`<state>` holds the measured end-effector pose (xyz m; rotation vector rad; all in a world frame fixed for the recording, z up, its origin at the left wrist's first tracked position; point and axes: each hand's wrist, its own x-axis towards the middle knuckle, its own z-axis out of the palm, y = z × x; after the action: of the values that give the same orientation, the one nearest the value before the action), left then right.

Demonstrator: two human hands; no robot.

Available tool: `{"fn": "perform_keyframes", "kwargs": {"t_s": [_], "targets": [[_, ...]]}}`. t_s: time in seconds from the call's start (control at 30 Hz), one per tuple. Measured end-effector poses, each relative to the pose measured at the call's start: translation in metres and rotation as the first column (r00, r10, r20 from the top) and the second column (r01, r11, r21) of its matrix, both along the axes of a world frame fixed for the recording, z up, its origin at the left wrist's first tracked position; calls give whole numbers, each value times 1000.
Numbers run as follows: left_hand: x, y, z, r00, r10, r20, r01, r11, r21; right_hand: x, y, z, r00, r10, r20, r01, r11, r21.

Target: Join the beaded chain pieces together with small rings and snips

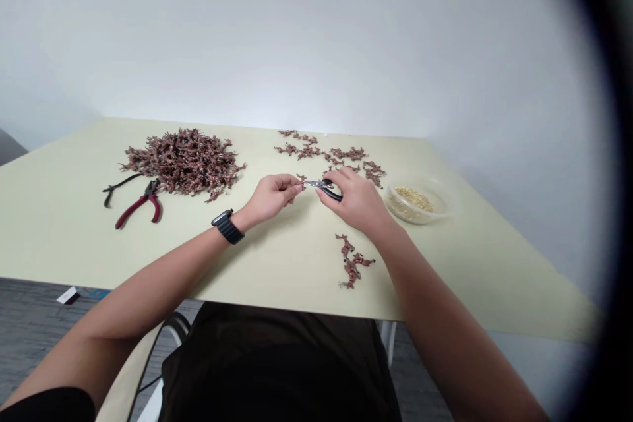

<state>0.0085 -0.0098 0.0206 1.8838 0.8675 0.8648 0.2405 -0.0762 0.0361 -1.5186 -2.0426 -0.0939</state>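
My left hand (273,196) pinches a small reddish-brown charm (300,179) between its fingertips, above the pale green table (59,211). My right hand (357,199) is closed around small black-handled pliers (324,186), whose metal tip touches the charm. A black watch sits on my left wrist. Both hands hover near the middle of the table.
A big heap of reddish-brown charms (185,161) lies at the back left, with red-handled pliers (140,204) and a black tool (119,186) beside it. Loose charms (336,153) are scattered behind my hands, a few more (352,262) near the front edge. A clear bowl of small golden pieces (416,201) stands at right.
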Motion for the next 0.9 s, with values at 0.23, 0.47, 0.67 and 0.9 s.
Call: {"fn": "perform_keyframes", "kwargs": {"t_s": [0.23,0.47,0.67,0.9], "targets": [[0,-5,0,995,89,36,-94,974,206,-13,-1,0,996,-36,-76,36,999,-5],[-2,-4,-7,974,214,-73,-103,708,699,-34,-1,-4,847,-37,-530,-143,945,-295],[-2,1,-4,961,263,87,-273,839,471,-27,1,-5,862,-62,-503,-16,989,-149],[2,-2,-2,972,148,182,-173,976,129,-20,3,-12,984,-43,-171,58,994,88]]}}
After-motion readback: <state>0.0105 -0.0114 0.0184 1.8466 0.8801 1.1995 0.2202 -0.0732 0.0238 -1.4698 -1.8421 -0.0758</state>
